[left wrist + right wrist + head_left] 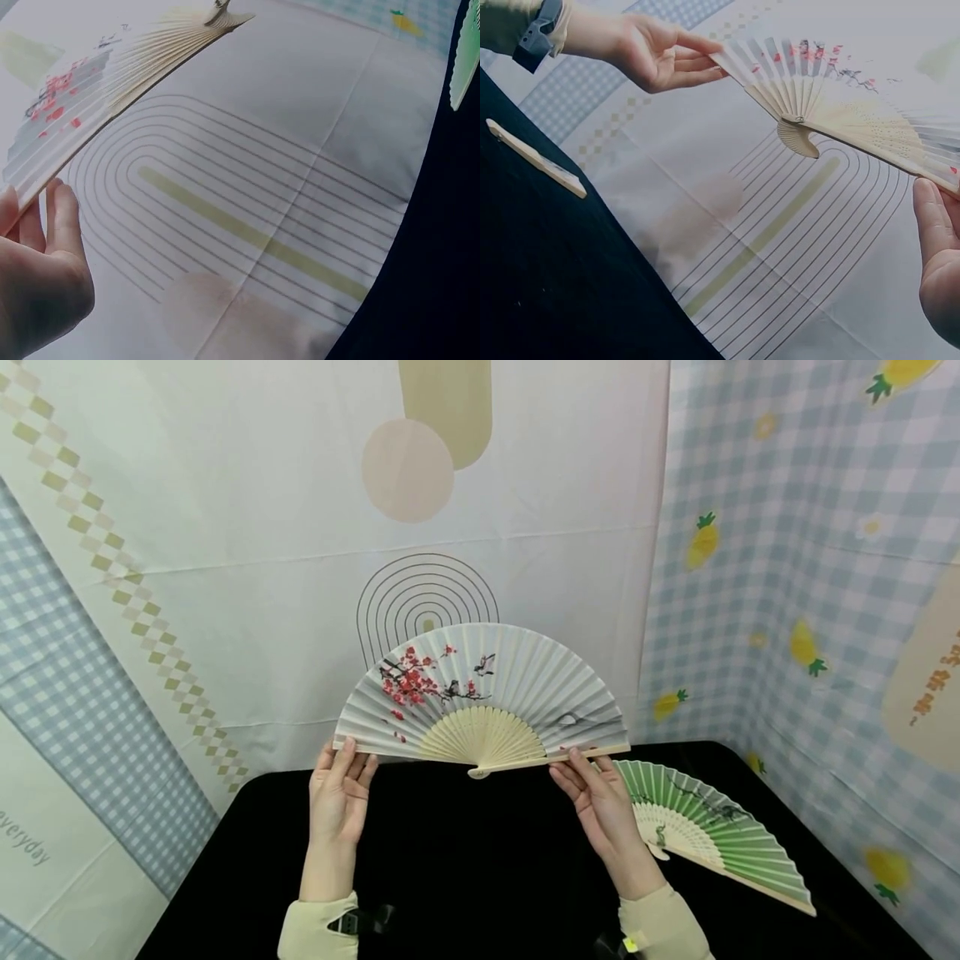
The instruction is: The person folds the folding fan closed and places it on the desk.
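Observation:
A white paper fan [480, 693] with red blossoms and bamboo ribs is spread fully open and held up in front of the backdrop. My left hand [347, 764] pinches its left end guard at the fingertips, fingers nearly straight; the left wrist view shows the hand [45, 206] under the fan's edge [90, 82]. My right hand [576, 770] pinches the right end guard. In the right wrist view the fan [840, 97] stretches between the left hand [701, 64] and the right hand [930, 206].
A green fan [712, 835] lies open on the black table [465, 877] at the right. A closed fan [536, 157] lies on the table in the right wrist view. Patterned cloth backdrops [225, 527] wall the table at the back and sides.

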Available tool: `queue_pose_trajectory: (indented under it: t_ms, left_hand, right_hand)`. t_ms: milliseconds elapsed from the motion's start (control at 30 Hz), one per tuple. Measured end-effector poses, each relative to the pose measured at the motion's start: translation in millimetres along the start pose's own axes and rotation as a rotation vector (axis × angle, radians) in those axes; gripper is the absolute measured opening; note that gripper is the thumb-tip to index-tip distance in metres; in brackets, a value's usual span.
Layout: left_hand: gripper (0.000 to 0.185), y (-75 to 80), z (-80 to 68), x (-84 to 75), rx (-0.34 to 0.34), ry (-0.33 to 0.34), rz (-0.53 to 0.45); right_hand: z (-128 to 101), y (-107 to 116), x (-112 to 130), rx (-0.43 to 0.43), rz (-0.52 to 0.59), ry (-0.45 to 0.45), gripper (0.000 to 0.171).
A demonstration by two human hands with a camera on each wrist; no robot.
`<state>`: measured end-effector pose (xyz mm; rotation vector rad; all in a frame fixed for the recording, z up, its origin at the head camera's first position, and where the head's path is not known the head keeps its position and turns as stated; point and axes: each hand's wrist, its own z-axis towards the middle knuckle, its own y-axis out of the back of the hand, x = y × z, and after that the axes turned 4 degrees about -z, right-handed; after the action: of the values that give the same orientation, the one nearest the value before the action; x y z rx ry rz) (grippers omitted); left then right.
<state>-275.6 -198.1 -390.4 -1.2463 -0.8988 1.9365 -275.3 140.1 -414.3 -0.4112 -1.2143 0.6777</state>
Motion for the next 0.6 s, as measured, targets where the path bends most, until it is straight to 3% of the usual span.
queue_pose_trajectory:
  t_ms: [233,600]
  left_hand:
    - [0.018,-3.0,-3.6,12.8,0.032,0.055,-0.047]
    - [0.017,-3.1,-3.2,17.2,0.057,0.037,-0.083]
  right_hand:
    - [0.1,-2.2,-2.8,-0.083,-0.010,-0.033,0.011]
    - [1.4,-2.3,-5.6,-0.090,0.026,-0.049,0.013]
